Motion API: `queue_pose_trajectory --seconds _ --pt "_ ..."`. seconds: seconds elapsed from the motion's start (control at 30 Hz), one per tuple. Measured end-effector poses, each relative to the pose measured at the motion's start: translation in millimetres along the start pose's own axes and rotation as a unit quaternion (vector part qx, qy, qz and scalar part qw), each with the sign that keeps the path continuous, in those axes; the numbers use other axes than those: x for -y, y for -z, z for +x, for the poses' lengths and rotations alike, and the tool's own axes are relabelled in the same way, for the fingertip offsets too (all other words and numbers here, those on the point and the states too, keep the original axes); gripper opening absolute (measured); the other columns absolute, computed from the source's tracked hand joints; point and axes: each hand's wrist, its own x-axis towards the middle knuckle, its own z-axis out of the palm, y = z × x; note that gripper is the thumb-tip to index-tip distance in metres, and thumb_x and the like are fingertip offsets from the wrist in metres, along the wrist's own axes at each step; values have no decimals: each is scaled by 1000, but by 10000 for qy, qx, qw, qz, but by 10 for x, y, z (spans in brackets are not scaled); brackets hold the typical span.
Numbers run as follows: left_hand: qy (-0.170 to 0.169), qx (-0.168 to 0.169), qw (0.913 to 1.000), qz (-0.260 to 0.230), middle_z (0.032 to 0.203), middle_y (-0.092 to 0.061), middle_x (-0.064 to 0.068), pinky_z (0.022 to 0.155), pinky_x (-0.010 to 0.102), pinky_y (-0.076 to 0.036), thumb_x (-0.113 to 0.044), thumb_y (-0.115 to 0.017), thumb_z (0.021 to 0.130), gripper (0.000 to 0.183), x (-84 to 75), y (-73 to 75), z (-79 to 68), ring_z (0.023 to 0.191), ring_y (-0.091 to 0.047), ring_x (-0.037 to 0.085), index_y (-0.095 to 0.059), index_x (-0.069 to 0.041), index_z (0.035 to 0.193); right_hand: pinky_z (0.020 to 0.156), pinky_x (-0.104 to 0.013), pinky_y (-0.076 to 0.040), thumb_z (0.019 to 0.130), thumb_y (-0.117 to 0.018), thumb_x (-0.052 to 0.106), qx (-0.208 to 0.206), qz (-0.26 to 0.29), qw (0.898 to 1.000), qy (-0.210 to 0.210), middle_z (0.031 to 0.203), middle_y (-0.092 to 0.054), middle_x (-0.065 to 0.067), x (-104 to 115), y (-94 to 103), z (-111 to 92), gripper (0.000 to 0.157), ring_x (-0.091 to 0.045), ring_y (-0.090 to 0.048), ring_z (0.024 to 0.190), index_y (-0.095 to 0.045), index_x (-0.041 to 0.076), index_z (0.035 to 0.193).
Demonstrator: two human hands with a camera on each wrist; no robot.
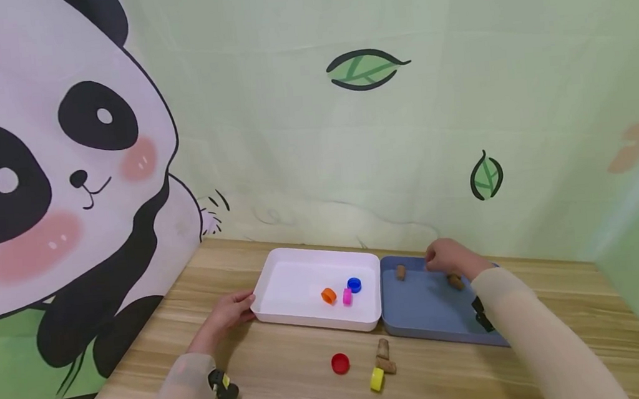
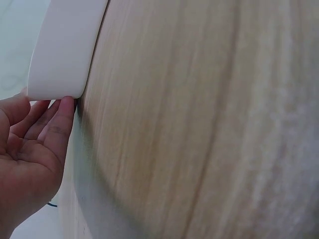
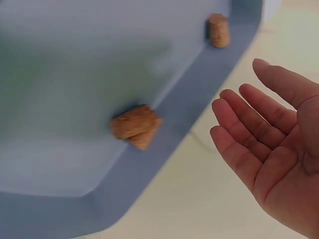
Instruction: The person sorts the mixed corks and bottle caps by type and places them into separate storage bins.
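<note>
My left hand (image 1: pixel 229 312) grips the near left end of a white tray (image 1: pixel 306 321), thumb by the rim and fingertips against the outer wall in the left wrist view. Over the far side of a blue-grey tray (image 1: pixel 418 311) hovers my right hand (image 1: pixel 449 255), its fingers loosely spread and holding nothing in the right wrist view. One cork (image 3: pixel 218 31) lies inside that tray near the far wall. Two more corks (image 3: pixel 135 124) rest against each other by the same wall. The white tray holds an orange cap (image 1: pixel 329 296), a pink cap (image 1: pixel 347 297) and a blue cap (image 1: pixel 354 285).
On the wooden table (image 1: pixel 288 377) in front of the trays lie a red cap (image 1: pixel 340 364), a yellow cap (image 1: pixel 377 380) and two corks (image 1: pixel 386 366). The trays stand side by side. A printed cloth (image 1: pixel 269 134) with a panda and leaves hangs behind the table.
</note>
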Motion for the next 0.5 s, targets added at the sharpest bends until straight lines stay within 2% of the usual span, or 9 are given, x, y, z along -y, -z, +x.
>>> queue_pose_trajectory --seconds 0.1,0.2,0.5 --pt "77 -5 9999 141 151 -40 42 105 41 -57 -7 -45 109 46 -20 13 -3 111 -67 23 -38 19 146 88 -49 -60 96 -68 14 -137 60 9998 140 108 -73 -23 95 69 -60 28 -30 -65 92 -71 -8 112" --pt "85 -8 9998 165 151 -40 42 106 42 -56 -7 -45 109 46 -43 23 -17 112 -67 23 -39 18 147 93 -51 -59 98 -67 16 -301 129 9991 276 112 -72 -25 191 130 -138 31 -33 -66 99 -69 -9 116" --pt "-16 104 9999 11 151 -38 44 103 36 -59 -6 -44 109 47 -10 12 -24 114 -66 22 -37 21 146 89 -52 -60 99 -65 16 -1170 478 9899 635 108 -74 -22 436 261 -584 28 -36 -68 101 -68 -7 117"
